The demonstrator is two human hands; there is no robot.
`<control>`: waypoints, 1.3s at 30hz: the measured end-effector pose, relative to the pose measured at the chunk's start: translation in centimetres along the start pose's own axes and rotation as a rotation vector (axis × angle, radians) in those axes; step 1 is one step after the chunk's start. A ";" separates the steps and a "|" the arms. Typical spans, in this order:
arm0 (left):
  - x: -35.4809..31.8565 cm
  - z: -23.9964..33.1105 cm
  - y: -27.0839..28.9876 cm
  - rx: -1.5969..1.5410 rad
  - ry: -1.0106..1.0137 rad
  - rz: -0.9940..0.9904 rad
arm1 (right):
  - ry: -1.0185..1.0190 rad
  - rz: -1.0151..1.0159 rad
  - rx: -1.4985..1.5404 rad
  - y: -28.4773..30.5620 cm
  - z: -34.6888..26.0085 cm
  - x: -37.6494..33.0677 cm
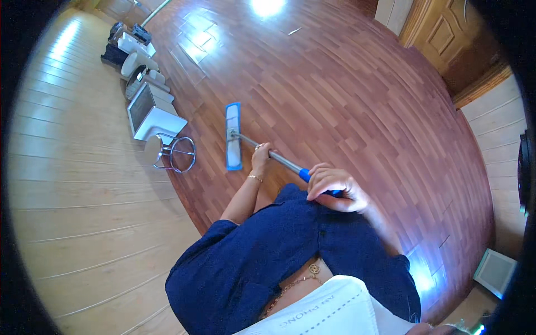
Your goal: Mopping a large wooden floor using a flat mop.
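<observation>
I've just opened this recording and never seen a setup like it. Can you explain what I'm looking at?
There is no robot here: a person is working with two bare hands. The single picture comes from a wide fisheye camera worn on the head and looking down, so straight edges bend and the person's own dark blue shirt fills the lower part.

The left hand grips the metal pole of a flat mop; the right hand is closed around its blue grip. The white, blue-edged mop head appears to rest flat on the wood-plank floor. A chrome-framed stool stands along the left wall.
</observation>
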State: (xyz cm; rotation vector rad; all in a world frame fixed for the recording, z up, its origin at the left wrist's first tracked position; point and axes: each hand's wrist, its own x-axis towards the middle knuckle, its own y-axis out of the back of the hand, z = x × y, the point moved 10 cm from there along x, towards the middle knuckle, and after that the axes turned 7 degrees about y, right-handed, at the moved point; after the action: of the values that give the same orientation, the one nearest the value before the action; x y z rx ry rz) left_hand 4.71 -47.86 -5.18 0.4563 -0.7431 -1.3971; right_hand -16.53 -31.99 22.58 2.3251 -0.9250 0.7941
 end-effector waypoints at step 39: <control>-5.2 5.9 -10.7 -0.302 -1.267 -1.016 | -0.373 0.684 -1.359 -19.2 2.2 2.2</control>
State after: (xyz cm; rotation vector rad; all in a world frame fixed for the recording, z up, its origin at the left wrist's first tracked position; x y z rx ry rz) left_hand -7.09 -43.45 -9.42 -0.4807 -1.3405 -2.7548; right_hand -0.43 -22.15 18.01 0.9309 -1.7159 -0.1570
